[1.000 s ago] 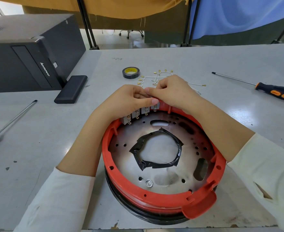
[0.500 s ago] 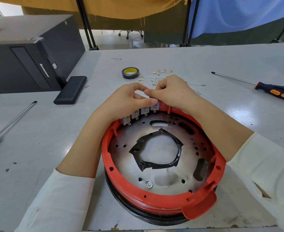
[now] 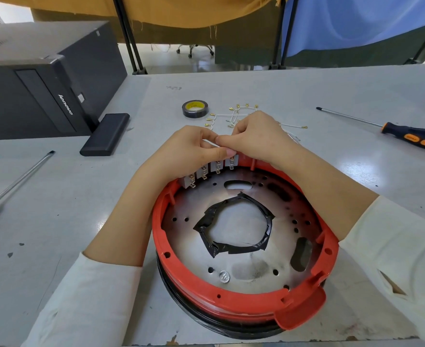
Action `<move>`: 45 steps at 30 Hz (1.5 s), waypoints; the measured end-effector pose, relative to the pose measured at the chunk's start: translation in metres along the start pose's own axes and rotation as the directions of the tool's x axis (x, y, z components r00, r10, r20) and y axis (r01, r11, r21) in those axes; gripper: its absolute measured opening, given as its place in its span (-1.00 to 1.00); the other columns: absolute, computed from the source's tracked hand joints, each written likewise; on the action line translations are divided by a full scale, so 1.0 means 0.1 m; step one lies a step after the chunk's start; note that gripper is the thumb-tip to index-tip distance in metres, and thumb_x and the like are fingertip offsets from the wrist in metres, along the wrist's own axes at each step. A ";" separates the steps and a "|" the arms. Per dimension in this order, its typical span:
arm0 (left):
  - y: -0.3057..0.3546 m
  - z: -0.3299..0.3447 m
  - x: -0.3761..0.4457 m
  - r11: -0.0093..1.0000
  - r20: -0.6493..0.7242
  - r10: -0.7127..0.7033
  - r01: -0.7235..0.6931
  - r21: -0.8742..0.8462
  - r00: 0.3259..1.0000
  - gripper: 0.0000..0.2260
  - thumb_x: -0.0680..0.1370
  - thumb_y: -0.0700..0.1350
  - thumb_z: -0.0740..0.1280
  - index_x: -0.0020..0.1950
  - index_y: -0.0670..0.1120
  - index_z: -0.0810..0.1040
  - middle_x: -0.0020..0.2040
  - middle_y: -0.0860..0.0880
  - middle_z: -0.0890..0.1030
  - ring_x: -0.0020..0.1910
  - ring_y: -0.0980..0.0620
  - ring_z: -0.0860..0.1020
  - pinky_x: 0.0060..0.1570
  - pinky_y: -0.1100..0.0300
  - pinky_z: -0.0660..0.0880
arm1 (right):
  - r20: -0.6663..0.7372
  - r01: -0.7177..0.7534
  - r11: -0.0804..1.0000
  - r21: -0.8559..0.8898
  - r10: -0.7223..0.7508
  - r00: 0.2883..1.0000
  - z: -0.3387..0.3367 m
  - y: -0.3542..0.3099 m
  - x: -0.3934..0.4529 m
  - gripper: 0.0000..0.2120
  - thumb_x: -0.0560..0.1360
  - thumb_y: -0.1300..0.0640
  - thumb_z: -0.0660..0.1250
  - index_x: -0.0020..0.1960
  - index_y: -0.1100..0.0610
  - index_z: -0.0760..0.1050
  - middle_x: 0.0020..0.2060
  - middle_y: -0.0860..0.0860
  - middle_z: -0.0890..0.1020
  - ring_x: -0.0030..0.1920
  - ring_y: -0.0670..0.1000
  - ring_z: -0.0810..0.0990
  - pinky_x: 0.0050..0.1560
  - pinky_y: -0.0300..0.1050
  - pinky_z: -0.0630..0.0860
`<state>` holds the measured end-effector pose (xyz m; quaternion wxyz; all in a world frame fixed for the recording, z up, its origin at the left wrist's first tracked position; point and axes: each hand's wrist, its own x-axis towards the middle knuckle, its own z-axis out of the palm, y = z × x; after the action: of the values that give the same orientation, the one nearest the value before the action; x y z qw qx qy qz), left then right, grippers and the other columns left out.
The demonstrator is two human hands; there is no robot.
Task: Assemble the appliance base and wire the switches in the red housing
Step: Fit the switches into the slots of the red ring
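Red housing (image 3: 234, 300) with its metal plate (image 3: 244, 269) rests on the desk (image 3: 56, 221) near the front edge. A row of four switches (image 3: 210, 171) stands along the rim at 11 to 12 o'clock. Left hand (image 3: 188, 151) and right hand (image 3: 259, 137) meet directly above this row; their fingers (image 3: 225, 153) are pressed together, pinching a thin white wire (image 3: 212, 144) just over the switch nearest 12 o'clock. Loose wires with brass terminals (image 3: 234, 115) lie beyond the hands, beside a tape roll (image 3: 195, 108). An orange-handled screwdriver (image 3: 406, 135) lies at 2 o'clock, a second screwdriver (image 3: 18, 181) at 9 o'clock
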<state>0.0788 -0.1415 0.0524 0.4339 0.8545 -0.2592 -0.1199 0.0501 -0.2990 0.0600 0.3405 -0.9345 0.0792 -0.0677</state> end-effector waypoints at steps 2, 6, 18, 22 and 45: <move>0.00 0.00 0.00 1.000 0.001 -0.001 0.001 -0.003 1.000 -0.77 0.45 0.10 0.45 -0.03 -0.03 0.61 -0.58 0.15 0.47 -0.48 0.08 0.21 -0.46 0.25 0.17 | 0.005 0.006 1.000 0.004 -0.006 1.000 0.01 0.00 0.00 -0.71 0.31 -0.08 0.38 -0.38 0.13 0.48 -0.57 -0.01 0.28 -0.47 -0.05 0.29 -0.43 -0.20 0.23; 0.00 0.01 0.00 0.999 0.006 0.004 -0.003 -0.036 1.000 -0.76 0.44 0.13 0.44 -0.01 0.02 0.61 -0.46 0.06 0.58 -0.35 0.00 0.27 -0.34 0.17 0.21 | 0.004 0.009 1.000 -0.005 -0.009 1.000 0.01 0.00 0.00 -0.73 0.35 -0.06 0.37 -0.37 0.13 0.49 -0.55 0.03 0.30 -0.44 -0.03 0.31 -0.42 -0.20 0.22; 0.05 -0.01 -0.11 0.998 -0.011 -0.050 0.050 0.039 0.999 -0.80 0.55 0.07 0.33 0.09 0.03 0.62 0.01 0.00 0.68 0.04 -0.08 0.60 0.10 0.04 0.50 | 0.365 -0.032 0.995 -0.091 0.063 0.929 -0.62 0.20 -0.17 -0.73 0.44 -0.19 0.35 -0.05 -0.02 0.62 -0.23 -0.10 0.59 -0.23 -0.07 0.54 -0.41 -0.32 0.42; 0.01 -0.05 -0.16 0.991 -0.103 -0.093 0.101 0.083 0.990 -0.79 0.59 0.08 0.27 0.13 0.04 0.59 0.04 0.07 0.63 -0.06 0.12 0.57 -0.21 0.39 0.44 | 0.369 0.059 0.977 -0.203 0.021 0.929 -0.66 0.34 -0.26 -0.76 0.43 -0.04 0.41 0.07 -0.01 0.56 -0.02 -0.04 0.61 -0.03 -0.01 0.57 0.00 -0.13 0.51; -0.11 -0.23 -0.32 0.985 -0.026 -0.099 0.102 0.140 0.995 -0.75 0.65 -0.13 0.14 0.28 0.10 0.46 0.13 0.15 0.55 -0.03 0.27 0.51 -0.10 0.49 0.37 | 0.219 0.056 0.960 -0.274 0.005 0.976 -0.15 0.45 0.65 -0.80 0.41 0.06 0.44 0.02 0.05 0.60 -0.05 0.02 0.59 -0.06 0.03 0.54 0.01 -0.09 0.52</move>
<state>0.0656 -0.1032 0.0563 0.3680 0.8962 -0.2194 -0.1148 0.1061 -0.3547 0.0470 0.2112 -0.9758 0.0381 0.0425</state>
